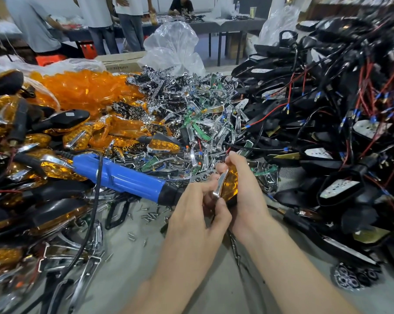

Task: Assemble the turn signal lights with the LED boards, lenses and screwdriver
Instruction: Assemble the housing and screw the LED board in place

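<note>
Amber lens (232, 183), edged by a chrome trim strip (220, 184), is being held over the grey table (128, 279), in front of the parts heap. The left hand (198, 214) is pinching the trim between thumb and curled fingers; the right hand (243, 184) is curling round the lens. Lens-fitting is probably proceeding. Fastening is likely coming next, calling for the blue screwdriver (119, 175) lying just left, and a loose screw (150, 215).
</note>
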A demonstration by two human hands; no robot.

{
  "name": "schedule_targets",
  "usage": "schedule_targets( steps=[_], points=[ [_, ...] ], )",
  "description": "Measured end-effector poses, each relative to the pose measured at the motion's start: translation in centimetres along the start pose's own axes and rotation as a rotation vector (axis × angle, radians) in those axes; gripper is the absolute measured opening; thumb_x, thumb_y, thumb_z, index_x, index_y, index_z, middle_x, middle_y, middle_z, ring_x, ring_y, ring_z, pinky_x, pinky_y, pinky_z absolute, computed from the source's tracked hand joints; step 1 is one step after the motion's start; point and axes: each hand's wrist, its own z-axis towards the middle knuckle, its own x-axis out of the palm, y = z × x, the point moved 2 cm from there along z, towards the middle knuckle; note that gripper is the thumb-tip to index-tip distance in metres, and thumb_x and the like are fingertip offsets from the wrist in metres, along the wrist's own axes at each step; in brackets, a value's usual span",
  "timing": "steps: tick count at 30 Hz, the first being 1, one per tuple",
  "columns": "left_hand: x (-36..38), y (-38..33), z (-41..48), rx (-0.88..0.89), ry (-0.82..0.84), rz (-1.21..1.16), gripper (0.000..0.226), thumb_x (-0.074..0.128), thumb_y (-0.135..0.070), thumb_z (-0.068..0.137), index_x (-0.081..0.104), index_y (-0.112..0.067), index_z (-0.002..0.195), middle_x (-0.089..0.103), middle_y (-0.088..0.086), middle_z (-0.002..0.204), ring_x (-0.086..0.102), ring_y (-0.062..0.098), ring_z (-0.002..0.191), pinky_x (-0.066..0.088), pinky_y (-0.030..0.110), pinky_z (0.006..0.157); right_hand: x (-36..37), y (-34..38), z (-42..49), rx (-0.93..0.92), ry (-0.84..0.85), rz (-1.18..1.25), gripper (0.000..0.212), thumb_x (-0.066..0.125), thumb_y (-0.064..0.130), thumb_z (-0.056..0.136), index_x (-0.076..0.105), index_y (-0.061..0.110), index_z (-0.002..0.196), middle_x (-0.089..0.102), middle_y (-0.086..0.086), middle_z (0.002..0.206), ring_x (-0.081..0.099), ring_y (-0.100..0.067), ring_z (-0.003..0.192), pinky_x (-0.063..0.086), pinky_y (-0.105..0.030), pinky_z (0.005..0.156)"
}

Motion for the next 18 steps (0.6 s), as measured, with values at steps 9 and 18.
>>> schedule_targets(
  steps=[9,18],
  points=[
    [0.1,0.6,0.3,-0.167,0.049,-0.337,0.015,0.059,-0.039,0.096,0.064,-0.025,0.096,0.070,-0.016,0.088,0.065,-0.001,0.079,0.049,0.014,0.069,-0.2,-0.1,0.3,-0.066,-0.003,-0.013,0.024,0.062,0.029,0.098,0.052,0.021,0.078,0.049,0.005,0.064,0.047,-0.011,0.050,0.043,-0.023,0.048],
    [-0.4,0.9,1.9,-0.703,0.456,-1.127,0.044,0.064,-0.039,0.093,0.066,-0.005,0.121,0.067,0.013,0.100,0.063,0.022,0.080,0.052,0.034,0.061,0.8,0.7,0.2,-0.194,0.180,-0.089,0.034,0.061,0.032,0.097,0.064,0.026,0.063,0.053,0.004,0.060,0.057,-0.015,0.059,0.050,-0.024,0.050]
  ],
)
